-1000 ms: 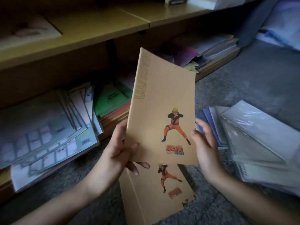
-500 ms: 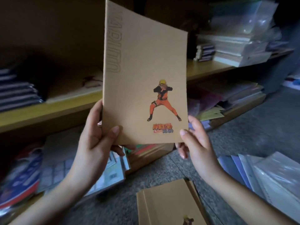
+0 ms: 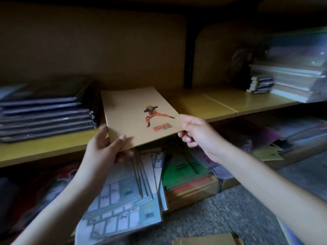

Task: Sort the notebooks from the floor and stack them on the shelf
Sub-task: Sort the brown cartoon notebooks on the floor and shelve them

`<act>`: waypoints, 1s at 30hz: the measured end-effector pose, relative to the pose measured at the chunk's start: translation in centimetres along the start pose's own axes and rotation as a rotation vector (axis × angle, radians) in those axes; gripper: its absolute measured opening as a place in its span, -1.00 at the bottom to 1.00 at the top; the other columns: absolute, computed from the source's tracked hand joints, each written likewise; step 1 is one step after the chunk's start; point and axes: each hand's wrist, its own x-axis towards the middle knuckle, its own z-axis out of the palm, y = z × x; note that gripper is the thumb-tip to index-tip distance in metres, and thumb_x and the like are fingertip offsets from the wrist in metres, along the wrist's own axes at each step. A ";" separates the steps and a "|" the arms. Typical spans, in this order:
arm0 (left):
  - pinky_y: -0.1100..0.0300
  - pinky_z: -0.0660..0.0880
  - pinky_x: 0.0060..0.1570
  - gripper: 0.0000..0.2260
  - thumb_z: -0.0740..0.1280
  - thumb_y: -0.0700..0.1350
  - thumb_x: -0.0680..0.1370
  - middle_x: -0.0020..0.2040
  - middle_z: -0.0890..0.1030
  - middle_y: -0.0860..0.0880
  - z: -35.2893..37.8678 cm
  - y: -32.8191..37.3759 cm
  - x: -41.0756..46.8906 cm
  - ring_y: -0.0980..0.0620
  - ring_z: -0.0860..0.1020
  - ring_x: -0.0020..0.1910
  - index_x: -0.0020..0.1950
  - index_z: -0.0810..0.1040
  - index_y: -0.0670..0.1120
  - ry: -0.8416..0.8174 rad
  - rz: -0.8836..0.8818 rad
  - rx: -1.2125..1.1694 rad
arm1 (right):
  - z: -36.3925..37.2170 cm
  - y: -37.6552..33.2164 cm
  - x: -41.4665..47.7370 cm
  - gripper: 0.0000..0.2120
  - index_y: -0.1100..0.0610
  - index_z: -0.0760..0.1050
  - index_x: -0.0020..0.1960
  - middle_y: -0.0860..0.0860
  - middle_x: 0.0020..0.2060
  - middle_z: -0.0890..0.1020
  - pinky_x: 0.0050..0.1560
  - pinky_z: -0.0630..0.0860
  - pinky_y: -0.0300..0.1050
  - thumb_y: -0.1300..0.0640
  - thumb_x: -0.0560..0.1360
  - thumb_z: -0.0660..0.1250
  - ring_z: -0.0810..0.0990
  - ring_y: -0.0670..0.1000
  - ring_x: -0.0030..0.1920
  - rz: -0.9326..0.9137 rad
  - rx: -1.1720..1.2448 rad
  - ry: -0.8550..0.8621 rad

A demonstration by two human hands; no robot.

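A tan notebook with an orange cartoon figure on its cover lies nearly flat, its far part over the wooden shelf and its near edge sticking out past the shelf's front. My left hand pinches the near left corner, thumb on top. My right hand holds the near right corner with curled fingers. Another tan notebook shows on the floor at the bottom edge.
A stack of dark wrapped notebooks sits on the shelf just left of the tan one. Pale stacks fill the shelf's right end. The lower shelf holds loose sheets and green and red books. Grey carpet lies below.
The tan notebook went from upright in front of me to nearly flat over the shelf. Both hands moved forward and up with it; the view rose from the floor to the shelf.
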 end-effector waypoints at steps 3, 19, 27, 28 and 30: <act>0.45 0.27 -0.64 -0.94 0.27 -0.24 0.56 -0.36 0.45 -0.07 -0.1 0.1 0.5 0.23 0.38 -0.64 -0.09 0.46 -0.09 0.041 -0.046 -0.036 | 0.7 -0.9 1.2 -0.62 0.08 0.38 0.38 0.01 -0.31 0.44 -0.57 0.19 -0.36 0.26 0.63 0.00 0.27 -0.15 -0.46 0.012 -0.001 0.018; 0.03 0.47 -0.27 -0.84 0.35 -0.22 0.48 -0.19 0.57 0.06 -2.3 -0.1 2.4 -0.04 0.54 -0.28 -0.02 0.43 -0.02 0.382 0.456 0.733 | 2.9 -2.3 4.9 -0.62 0.21 0.28 0.39 0.05 -0.03 0.49 -0.21 0.43 -0.24 0.15 0.60 0.17 0.41 -0.08 -0.25 0.109 -0.188 0.005; 0.04 0.43 0.07 -0.75 0.18 -0.06 0.54 0.10 0.60 -0.04 -0.2 -1.7 2.6 -0.06 0.53 0.07 0.05 0.62 -0.08 0.021 0.749 1.310 | 3.5 -0.7 3.1 -0.36 -0.03 -0.09 0.54 -0.02 0.01 0.49 -0.13 0.43 -0.28 0.20 0.59 0.18 0.53 -0.10 -0.05 -0.024 -0.233 -0.072; 0.04 0.40 0.12 -0.70 0.15 -0.01 0.55 0.15 0.59 -0.04 0.1 -1.8 2.6 -0.05 0.52 0.11 0.11 0.61 -0.06 0.011 0.702 1.328 | 3.5 -0.5 3.2 -0.39 -0.06 0.01 0.52 -0.03 0.04 0.46 -0.22 0.46 -0.31 0.21 0.58 0.19 0.54 -0.10 -0.05 -0.054 -0.214 -0.041; 0.06 0.37 0.18 -0.63 0.09 0.06 0.56 0.22 0.56 -0.03 0.4 -2.1 2.8 -0.04 0.51 0.16 0.20 0.57 -0.04 0.021 0.625 1.352 | 3.3 0.3 3.3 -0.54 -0.09 0.27 0.37 -0.02 0.18 0.36 -0.25 0.52 -0.37 0.26 0.56 0.21 0.53 -0.10 -0.02 -0.207 -0.330 0.065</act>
